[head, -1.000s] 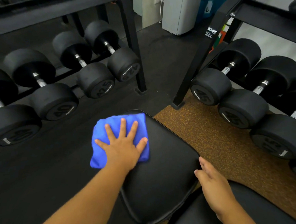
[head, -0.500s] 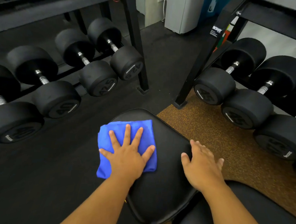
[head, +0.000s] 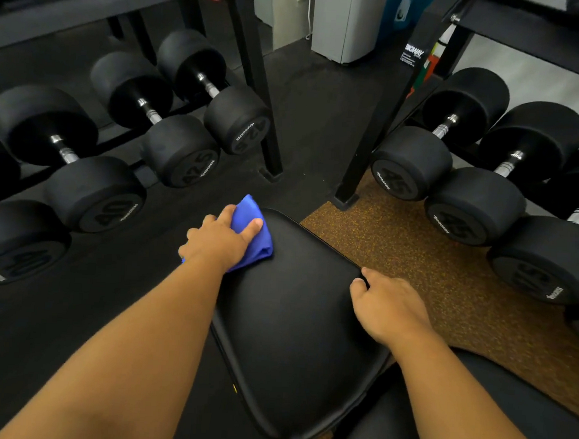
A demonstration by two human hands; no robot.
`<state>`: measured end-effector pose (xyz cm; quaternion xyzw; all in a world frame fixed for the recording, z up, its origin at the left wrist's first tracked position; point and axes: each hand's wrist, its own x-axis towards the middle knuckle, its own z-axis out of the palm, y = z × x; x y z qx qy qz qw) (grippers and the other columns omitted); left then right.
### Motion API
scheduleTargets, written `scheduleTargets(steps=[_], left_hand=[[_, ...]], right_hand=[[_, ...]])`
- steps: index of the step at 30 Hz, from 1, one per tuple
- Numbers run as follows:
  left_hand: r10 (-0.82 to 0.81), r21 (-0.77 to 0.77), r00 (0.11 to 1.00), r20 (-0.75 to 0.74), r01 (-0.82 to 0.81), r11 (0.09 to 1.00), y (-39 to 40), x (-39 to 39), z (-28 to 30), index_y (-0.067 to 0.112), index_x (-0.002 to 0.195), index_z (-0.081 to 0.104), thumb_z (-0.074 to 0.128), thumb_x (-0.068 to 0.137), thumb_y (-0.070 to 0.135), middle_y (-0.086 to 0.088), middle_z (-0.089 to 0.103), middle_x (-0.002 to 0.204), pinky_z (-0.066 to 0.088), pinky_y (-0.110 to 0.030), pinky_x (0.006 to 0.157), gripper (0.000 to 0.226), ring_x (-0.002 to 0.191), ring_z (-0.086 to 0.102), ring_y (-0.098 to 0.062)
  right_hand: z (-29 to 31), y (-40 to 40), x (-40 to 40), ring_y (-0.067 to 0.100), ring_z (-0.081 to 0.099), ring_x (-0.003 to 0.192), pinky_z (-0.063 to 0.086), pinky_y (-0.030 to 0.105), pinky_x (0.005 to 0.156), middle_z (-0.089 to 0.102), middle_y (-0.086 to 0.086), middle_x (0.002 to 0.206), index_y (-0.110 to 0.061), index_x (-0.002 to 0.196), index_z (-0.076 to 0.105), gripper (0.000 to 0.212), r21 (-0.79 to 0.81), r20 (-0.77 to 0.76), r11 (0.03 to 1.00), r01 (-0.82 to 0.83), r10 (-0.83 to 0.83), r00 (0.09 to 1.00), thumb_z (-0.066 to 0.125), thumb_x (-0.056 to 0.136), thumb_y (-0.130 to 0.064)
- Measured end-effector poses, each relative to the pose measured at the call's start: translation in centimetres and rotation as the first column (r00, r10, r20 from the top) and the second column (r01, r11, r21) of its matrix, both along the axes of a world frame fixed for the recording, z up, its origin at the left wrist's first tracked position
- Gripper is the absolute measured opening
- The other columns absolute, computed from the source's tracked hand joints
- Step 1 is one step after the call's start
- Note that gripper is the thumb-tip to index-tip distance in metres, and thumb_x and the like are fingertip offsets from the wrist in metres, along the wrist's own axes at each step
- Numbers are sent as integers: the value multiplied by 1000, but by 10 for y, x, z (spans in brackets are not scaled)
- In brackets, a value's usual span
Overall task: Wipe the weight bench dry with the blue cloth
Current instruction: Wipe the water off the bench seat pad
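The black padded seat of the weight bench [head: 293,313] fills the lower middle of the head view. My left hand [head: 218,240] grips the blue cloth [head: 250,230] at the seat's far left corner, with the cloth bunched and partly lifted over the edge. My right hand [head: 387,305] rests on the seat's right edge, fingers curled over the rim. A second black pad [head: 492,424] of the bench lies at the lower right, partly hidden by my right forearm.
Black dumbbells sit on a rack at the left [head: 181,150] and on another rack at the right [head: 473,205]. Rack legs [head: 271,164] stand just beyond the seat. Dark rubber floor lies at the left, brown speckled floor [head: 414,246] at the right.
My left hand went from flat on the spread cloth to gripping it bunched at the seat's far left corner. My right hand slid to the seat's right edge and curled its fingers.
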<state>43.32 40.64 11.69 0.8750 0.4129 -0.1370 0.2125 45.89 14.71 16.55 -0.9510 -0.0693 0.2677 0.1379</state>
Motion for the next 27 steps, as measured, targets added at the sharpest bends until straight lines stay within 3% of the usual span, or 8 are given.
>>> scheduleTargets(steps=[7, 12, 14, 16, 18, 23, 25, 27], left_hand=[[264, -162, 963, 48, -253, 954, 20, -26, -3, 15, 128, 51, 27, 81, 79, -8, 56, 129, 36, -38, 86, 83, 118, 51, -32], [415, -67, 903, 110, -410, 910, -12, -55, -9, 14, 134, 41, 28, 84, 75, -15, 53, 130, 39, -44, 87, 80, 117, 50, -38], [348, 31, 932, 107, -352, 935, -24, -53, -7, 25, 141, 30, 30, 82, 77, -12, 45, 136, 39, -48, 90, 78, 119, 46, -41], [162, 127, 982, 98, -173, 977, -19, -38, -4, 36, 142, 26, 32, 80, 78, -5, 38, 140, 38, -51, 94, 75, 121, 40, -39], [-3, 120, 999, 53, -3, 993, -8, -18, -2, 42, 143, 23, 33, 80, 79, 0, 35, 142, 37, -52, 95, 74, 123, 38, -37], [-317, 141, 948, 12, 312, 940, 3, 9, -2, 51, 143, 19, 35, 78, 81, 10, 31, 147, 36, -53, 97, 74, 125, 38, -32], [-330, 58, 943, 34, 328, 943, 9, 14, -1, 52, 141, 21, 40, 73, 84, 9, 35, 144, 39, -51, 97, 78, 125, 41, -31], [-197, -73, 980, 28, 199, 977, 19, 16, 1, 42, 142, 30, 41, 70, 85, 2, 43, 141, 41, -45, 98, 84, 125, 45, -31]], right_hand=[[-3, -7, 4, 25, 29, 140, 25, 35, 112, 30, -4, 157, -22, 150, 31, 52, 0, -46, 998, -69, 69, 997, 28, 100, -36], [-4, -5, 5, 23, 26, 141, 24, 37, 112, 28, -4, 157, -23, 151, 29, 55, 10, -62, 999, -51, 51, 997, 28, 98, -40], [-4, -4, 3, 22, 24, 141, 24, 38, 112, 25, -3, 158, -23, 152, 26, 56, 8, -61, 998, -56, 57, 997, 27, 98, -41], [-6, -4, 3, 22, 24, 142, 25, 38, 112, 25, -2, 158, -23, 152, 24, 57, 3, -52, 998, -63, 63, 997, 27, 99, -42], [-8, -5, 4, 21, 23, 142, 25, 37, 111, 24, -2, 159, -23, 152, 24, 57, 7, -49, 998, -66, 66, 997, 27, 99, -43], [-7, -3, 2, 19, 20, 143, 25, 35, 111, 23, -4, 159, -23, 153, 23, 57, 8, -35, 997, -82, 82, 996, 27, 100, -44], [-7, -4, 3, 20, 20, 143, 26, 35, 111, 23, -4, 159, -23, 153, 22, 56, 4, -29, 996, -88, 88, 996, 26, 100, -43], [-6, -5, 3, 20, 20, 143, 25, 34, 111, 23, -4, 159, -23, 153, 22, 55, 9, -44, 995, -96, 96, 994, 27, 101, -42]])
